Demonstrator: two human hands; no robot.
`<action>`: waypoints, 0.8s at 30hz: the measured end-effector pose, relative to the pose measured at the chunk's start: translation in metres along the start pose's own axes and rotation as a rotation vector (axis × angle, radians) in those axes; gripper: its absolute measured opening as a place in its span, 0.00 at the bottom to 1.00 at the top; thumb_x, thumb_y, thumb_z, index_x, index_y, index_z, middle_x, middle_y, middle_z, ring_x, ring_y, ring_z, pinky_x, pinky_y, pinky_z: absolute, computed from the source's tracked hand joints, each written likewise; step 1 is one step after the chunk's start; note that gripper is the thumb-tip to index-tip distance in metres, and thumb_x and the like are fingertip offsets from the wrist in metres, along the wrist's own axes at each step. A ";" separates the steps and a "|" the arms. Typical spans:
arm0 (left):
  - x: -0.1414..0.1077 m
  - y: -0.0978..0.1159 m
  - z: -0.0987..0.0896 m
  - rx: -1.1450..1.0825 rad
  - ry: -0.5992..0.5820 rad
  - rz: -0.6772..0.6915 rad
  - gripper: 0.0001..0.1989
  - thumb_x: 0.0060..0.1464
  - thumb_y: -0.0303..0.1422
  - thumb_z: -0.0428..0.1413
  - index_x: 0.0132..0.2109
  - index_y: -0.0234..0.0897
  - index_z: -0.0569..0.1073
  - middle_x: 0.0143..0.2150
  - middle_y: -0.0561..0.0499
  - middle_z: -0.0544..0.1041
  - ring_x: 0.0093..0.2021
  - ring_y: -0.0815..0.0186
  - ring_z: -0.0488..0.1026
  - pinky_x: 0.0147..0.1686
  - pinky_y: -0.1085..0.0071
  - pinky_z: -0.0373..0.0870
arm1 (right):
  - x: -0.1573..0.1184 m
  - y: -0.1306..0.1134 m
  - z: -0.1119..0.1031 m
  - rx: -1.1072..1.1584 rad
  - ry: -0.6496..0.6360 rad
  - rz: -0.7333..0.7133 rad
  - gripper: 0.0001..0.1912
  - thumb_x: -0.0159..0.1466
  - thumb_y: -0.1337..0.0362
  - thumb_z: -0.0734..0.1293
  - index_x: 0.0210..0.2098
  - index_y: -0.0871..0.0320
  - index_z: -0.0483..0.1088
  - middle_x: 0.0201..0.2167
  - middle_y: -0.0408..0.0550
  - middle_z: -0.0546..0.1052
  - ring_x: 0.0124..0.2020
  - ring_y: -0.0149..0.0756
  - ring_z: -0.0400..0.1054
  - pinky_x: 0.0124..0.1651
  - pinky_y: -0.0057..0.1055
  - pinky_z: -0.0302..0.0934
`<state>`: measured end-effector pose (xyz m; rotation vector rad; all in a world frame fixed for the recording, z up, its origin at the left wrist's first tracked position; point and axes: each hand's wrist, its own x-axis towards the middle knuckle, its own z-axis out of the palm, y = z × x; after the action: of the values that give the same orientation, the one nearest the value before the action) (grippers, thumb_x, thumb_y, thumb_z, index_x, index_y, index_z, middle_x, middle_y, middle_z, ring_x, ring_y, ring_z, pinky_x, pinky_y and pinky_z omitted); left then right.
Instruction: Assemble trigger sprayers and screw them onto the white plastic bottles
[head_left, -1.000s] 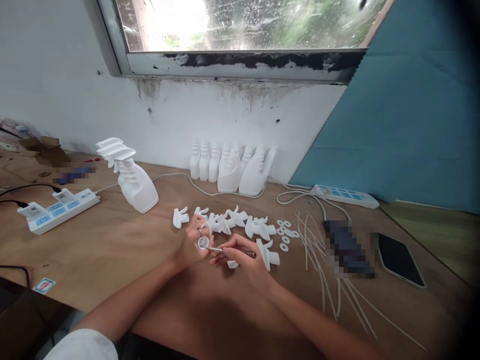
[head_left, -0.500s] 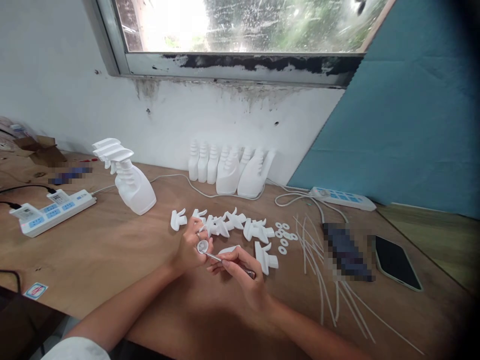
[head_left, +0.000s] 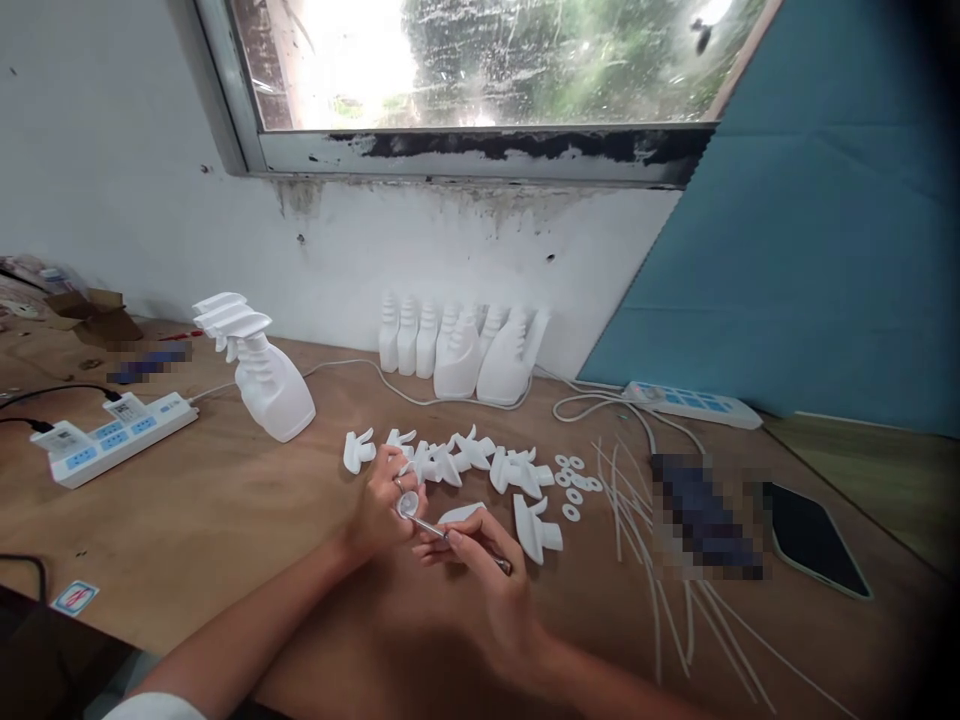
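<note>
My left hand (head_left: 381,505) is closed around a white round-ended spray head part (head_left: 408,503), its open end turned up toward me. In my right hand (head_left: 491,560) is a thin metal tool (head_left: 431,528), whose tip touches the rim or inside of that round end; the exact contact is too small to tell. Behind my hands lie several white spray heads (head_left: 517,470), one of them (head_left: 534,528) just right of my right hand. A further white piece (head_left: 462,513) shows between my hands, partly hidden. Small white rings (head_left: 573,496) lie to the right.
Finished-looking white spray bottles (head_left: 274,392) stand at the left, and headless bottles (head_left: 456,355) line the wall. Thin tubes (head_left: 652,560), a phone (head_left: 817,540) and a power strip (head_left: 694,404) are on the right. Another power strip (head_left: 124,436) sits at the left.
The whole view has shifted slightly, with the scene a little lower in the picture. Both hands keep their holds, and the tool tip stays at the round end.
</note>
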<state>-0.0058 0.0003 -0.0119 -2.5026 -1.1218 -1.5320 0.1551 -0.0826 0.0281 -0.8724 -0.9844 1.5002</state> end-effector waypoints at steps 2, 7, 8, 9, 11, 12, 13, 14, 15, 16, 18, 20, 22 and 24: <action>0.000 0.000 0.000 -0.008 0.020 -0.013 0.09 0.49 0.23 0.54 0.26 0.36 0.61 0.30 0.52 0.63 0.40 0.62 0.63 0.39 0.63 0.66 | 0.001 -0.002 0.001 0.044 -0.019 0.018 0.09 0.61 0.59 0.67 0.30 0.57 0.68 0.32 0.49 0.78 0.34 0.43 0.75 0.43 0.42 0.68; 0.000 -0.001 0.001 -0.003 0.043 -0.032 0.09 0.49 0.23 0.55 0.26 0.37 0.62 0.30 0.52 0.64 0.40 0.62 0.63 0.39 0.64 0.66 | 0.001 0.005 -0.003 -0.051 -0.068 -0.051 0.08 0.64 0.58 0.65 0.32 0.56 0.69 0.33 0.48 0.77 0.37 0.42 0.74 0.45 0.41 0.67; 0.001 -0.002 0.001 0.005 0.046 -0.043 0.10 0.49 0.23 0.55 0.26 0.37 0.62 0.30 0.52 0.64 0.39 0.62 0.63 0.38 0.65 0.66 | 0.001 0.008 -0.005 -0.124 -0.082 -0.104 0.08 0.65 0.59 0.64 0.33 0.55 0.69 0.34 0.48 0.77 0.38 0.41 0.74 0.46 0.39 0.66; 0.001 -0.002 0.001 0.016 0.051 -0.058 0.10 0.50 0.23 0.55 0.26 0.37 0.62 0.30 0.52 0.64 0.39 0.62 0.63 0.38 0.65 0.66 | 0.000 0.011 -0.007 -0.209 -0.109 -0.165 0.07 0.65 0.60 0.63 0.34 0.55 0.69 0.36 0.48 0.77 0.39 0.40 0.73 0.46 0.37 0.66; 0.002 -0.001 0.001 0.041 0.059 -0.092 0.10 0.50 0.23 0.55 0.25 0.37 0.61 0.30 0.51 0.64 0.40 0.61 0.63 0.39 0.64 0.66 | -0.001 0.015 -0.012 -0.391 -0.190 -0.299 0.05 0.66 0.63 0.61 0.37 0.53 0.69 0.41 0.48 0.76 0.41 0.38 0.72 0.46 0.34 0.65; 0.002 -0.001 0.001 0.053 0.062 -0.109 0.11 0.50 0.23 0.54 0.25 0.37 0.61 0.30 0.51 0.64 0.40 0.61 0.63 0.40 0.64 0.66 | -0.001 0.015 -0.014 -0.476 -0.236 -0.357 0.05 0.66 0.65 0.60 0.39 0.53 0.68 0.44 0.49 0.75 0.42 0.38 0.71 0.46 0.33 0.65; 0.002 0.000 0.001 0.064 0.064 -0.120 0.11 0.51 0.23 0.54 0.25 0.37 0.61 0.30 0.51 0.64 0.40 0.61 0.63 0.41 0.63 0.67 | -0.001 0.015 -0.015 -0.548 -0.271 -0.412 0.07 0.66 0.67 0.60 0.41 0.52 0.67 0.47 0.49 0.74 0.43 0.37 0.71 0.46 0.33 0.64; 0.002 0.000 0.001 0.071 0.064 -0.129 0.11 0.51 0.24 0.54 0.26 0.37 0.60 0.30 0.51 0.63 0.40 0.61 0.63 0.41 0.63 0.67 | -0.001 0.013 -0.016 -0.609 -0.295 -0.454 0.09 0.66 0.69 0.59 0.44 0.51 0.66 0.49 0.49 0.73 0.44 0.37 0.71 0.47 0.32 0.64; 0.003 0.001 0.001 0.076 0.058 -0.137 0.11 0.52 0.24 0.54 0.26 0.37 0.61 0.30 0.51 0.63 0.40 0.62 0.63 0.41 0.63 0.67 | 0.000 0.011 -0.016 -0.662 -0.313 -0.488 0.11 0.66 0.70 0.59 0.45 0.51 0.65 0.50 0.49 0.72 0.45 0.37 0.70 0.48 0.32 0.64; 0.003 0.003 0.002 0.081 0.047 -0.144 0.11 0.53 0.25 0.54 0.27 0.37 0.61 0.31 0.51 0.63 0.40 0.62 0.63 0.41 0.63 0.67 | 0.001 0.009 -0.015 -0.713 -0.327 -0.516 0.13 0.65 0.71 0.59 0.47 0.50 0.64 0.52 0.50 0.71 0.47 0.37 0.69 0.50 0.33 0.64; 0.003 0.005 0.002 0.085 0.007 -0.152 0.09 0.54 0.26 0.54 0.28 0.37 0.62 0.32 0.51 0.63 0.40 0.62 0.62 0.41 0.62 0.67 | 0.005 0.005 -0.015 -0.822 -0.347 -0.582 0.18 0.65 0.72 0.59 0.52 0.51 0.62 0.56 0.52 0.67 0.54 0.40 0.65 0.55 0.36 0.62; 0.004 0.009 0.001 0.087 -0.024 -0.138 0.08 0.55 0.27 0.54 0.30 0.37 0.63 0.34 0.50 0.63 0.41 0.61 0.62 0.41 0.62 0.67 | 0.010 0.004 -0.015 -0.939 -0.369 -0.675 0.24 0.64 0.73 0.58 0.58 0.54 0.58 0.61 0.55 0.61 0.61 0.44 0.57 0.60 0.42 0.58; 0.005 0.013 0.000 0.083 -0.032 -0.109 0.07 0.55 0.27 0.54 0.31 0.37 0.63 0.37 0.48 0.64 0.42 0.61 0.62 0.41 0.61 0.67 | 0.014 0.002 -0.017 -1.052 -0.401 -0.760 0.28 0.63 0.74 0.57 0.62 0.55 0.54 0.65 0.57 0.56 0.64 0.46 0.52 0.62 0.46 0.55; 0.006 0.018 -0.003 0.068 -0.039 -0.092 0.05 0.55 0.27 0.54 0.33 0.37 0.63 0.40 0.46 0.63 0.44 0.58 0.62 0.43 0.58 0.67 | 0.018 -0.001 -0.022 -1.134 -0.462 -0.816 0.29 0.63 0.75 0.56 0.63 0.56 0.53 0.66 0.57 0.56 0.63 0.47 0.54 0.60 0.48 0.57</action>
<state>0.0033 -0.0106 0.0004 -2.4799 -1.2892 -1.4438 0.1725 -0.0624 0.0202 -0.6842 -2.2822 0.3341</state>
